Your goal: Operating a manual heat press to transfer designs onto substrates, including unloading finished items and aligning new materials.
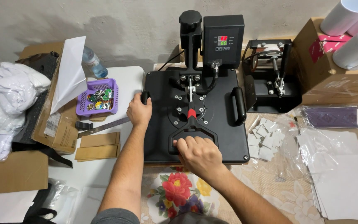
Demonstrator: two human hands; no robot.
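Black heat press point(212, 120) closed flat on a floral-covered table point(175, 193), both hands on it.

Right hand point(199, 155) is curled tight around the press's front lever handle point(189, 133), knuckles up, at the near edge of the top plate. Left hand point(139, 111) is wrapped around the black side grip point(145, 98) on the plate's left edge, fingers shut over it. A matching grip point(240, 104) sits free on the right edge. The control box point(223, 40) with lit red and green readout stands at the rear of the press. A smaller mug press point(270, 74) sits just beside it on the right, white mugs point(353, 29) lying on a cardboard box point(332, 83) beyond. To the left: a purple basket point(98, 97) of round badges, a metal ruler point(104, 126), brown card pieces point(99, 146). White paper sheets point(344, 182) lie at the right.
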